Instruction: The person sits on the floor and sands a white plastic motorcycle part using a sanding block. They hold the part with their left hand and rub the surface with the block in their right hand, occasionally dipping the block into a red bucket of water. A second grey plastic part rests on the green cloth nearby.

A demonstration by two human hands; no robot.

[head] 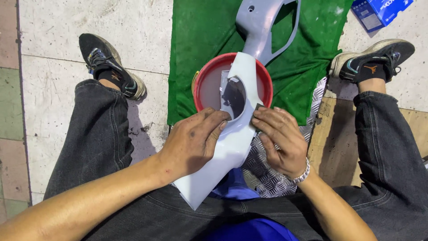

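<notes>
A long pale grey plastic body panel (232, 143) with an oval cut-out lies across my lap and over a red bucket (267, 85) holding cloudy water. My left hand (194, 140) grips the panel from the left, fingers curled at the lower edge of the cut-out. My right hand (281, 140) presses a small dark sanding piece (258, 107) against the panel's right edge; a metal bracelet circles that wrist.
A green cloth (200, 31) covers the floor ahead, with a second grey panel (261, 22) lying on it. A blue box (381, 11) sits top right. Textured metal plate (267, 174) lies under the panel. My shoes (109, 64) flank the bucket on tiled floor.
</notes>
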